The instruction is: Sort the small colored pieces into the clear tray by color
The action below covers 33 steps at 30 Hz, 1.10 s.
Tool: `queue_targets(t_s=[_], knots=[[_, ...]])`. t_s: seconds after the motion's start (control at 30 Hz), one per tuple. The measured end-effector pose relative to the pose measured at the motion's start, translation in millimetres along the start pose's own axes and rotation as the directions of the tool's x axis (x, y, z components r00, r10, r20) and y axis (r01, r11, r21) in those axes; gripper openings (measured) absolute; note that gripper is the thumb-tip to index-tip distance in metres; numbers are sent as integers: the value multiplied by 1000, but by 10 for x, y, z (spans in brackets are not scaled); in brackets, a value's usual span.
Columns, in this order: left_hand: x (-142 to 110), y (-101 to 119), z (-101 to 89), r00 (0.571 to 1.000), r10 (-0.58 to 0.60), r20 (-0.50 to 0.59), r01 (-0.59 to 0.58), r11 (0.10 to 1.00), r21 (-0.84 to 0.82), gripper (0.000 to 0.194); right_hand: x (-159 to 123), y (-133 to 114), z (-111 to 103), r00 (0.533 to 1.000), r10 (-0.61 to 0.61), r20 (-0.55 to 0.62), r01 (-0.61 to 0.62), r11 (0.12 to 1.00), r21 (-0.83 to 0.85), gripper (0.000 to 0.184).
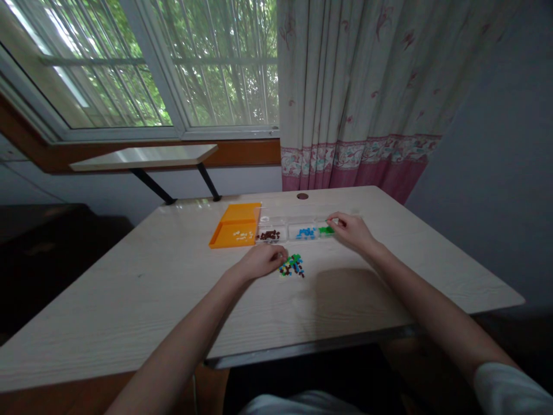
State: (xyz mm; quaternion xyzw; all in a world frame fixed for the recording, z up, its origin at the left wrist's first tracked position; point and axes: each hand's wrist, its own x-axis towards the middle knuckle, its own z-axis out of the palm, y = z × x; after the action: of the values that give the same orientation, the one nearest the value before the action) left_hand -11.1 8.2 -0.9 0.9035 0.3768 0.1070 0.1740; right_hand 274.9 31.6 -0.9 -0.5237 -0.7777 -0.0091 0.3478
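A loose pile of mixed small pieces (292, 267), in green, blue, brown and pale tones, is set out on the worktop (173, 288). At ten o'clock from the pile, right at its edge, the left hand (264, 260) is placed with the fingers curled in and only a narrow gap left at the tips; whether a piece is gripped there cannot be told.

At two o'clock, the right hand (349, 229) is held over the end of a clear tray (287, 233), its thumb and forefinger brought nearly together. A speck of green is seen at those fingertips, but whether it is pinched or lies behind them cannot be made out.

By appearance, the step in hand is the handling of single pieces by colour at the green compartment; a light, exact fingertip touch is judged to be called for next.

The tray is laid at twelve o'clock, with green pieces (325, 230) and blue pieces (306, 233) to the right and brown pieces (268, 235) to the left. At ten o'clock, beyond the left hand, white pieces (242, 235) are contained in an orange box (235, 212). Farther out, a curtain (358, 86) is hung at one o'clock.
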Motion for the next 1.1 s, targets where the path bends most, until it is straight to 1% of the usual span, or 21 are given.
queue_targets(t_s=[0.1,0.23,0.37,0.53,0.63,0.73,0.83,0.9,1.0,1.1], knots=[[2,-10,5,1000,-8,1,8,1000,-4,21,36,193,8,995,77,68,-71,994,-84,25],[-6,-25,9,1000,-14,7,14,1000,-2,20,32,293,66,980,123,157,-97,981,-165,22],[-9,-42,0,1000,-17,0,17,1000,13,19,31,314,85,973,161,165,-125,970,-207,21],[-5,-78,2,1000,-18,-9,19,999,38,19,38,343,54,968,171,185,-132,969,-207,22],[-9,-110,10,999,-33,-34,34,999,20,20,33,336,44,969,178,169,-146,972,-187,22],[-18,-141,8,997,-53,-64,55,998,20,22,10,253,48,980,147,131,-130,983,-131,23],[-28,-142,-6,996,-67,-63,69,997,34,21,-36,57,76,989,76,124,-68,996,-64,24],[-31,-121,-16,997,-72,-42,73,997,39,21,-77,-120,110,987,8,160,-6,1000,-13,23],[-27,-83,-23,998,-61,-24,63,997,48,20,-140,-377,177,969,-109,222,101,994,45,21],[-17,-70,-13,999,-45,-27,46,997,58,20,-191,-535,246,943,-201,266,191,980,62,18]])
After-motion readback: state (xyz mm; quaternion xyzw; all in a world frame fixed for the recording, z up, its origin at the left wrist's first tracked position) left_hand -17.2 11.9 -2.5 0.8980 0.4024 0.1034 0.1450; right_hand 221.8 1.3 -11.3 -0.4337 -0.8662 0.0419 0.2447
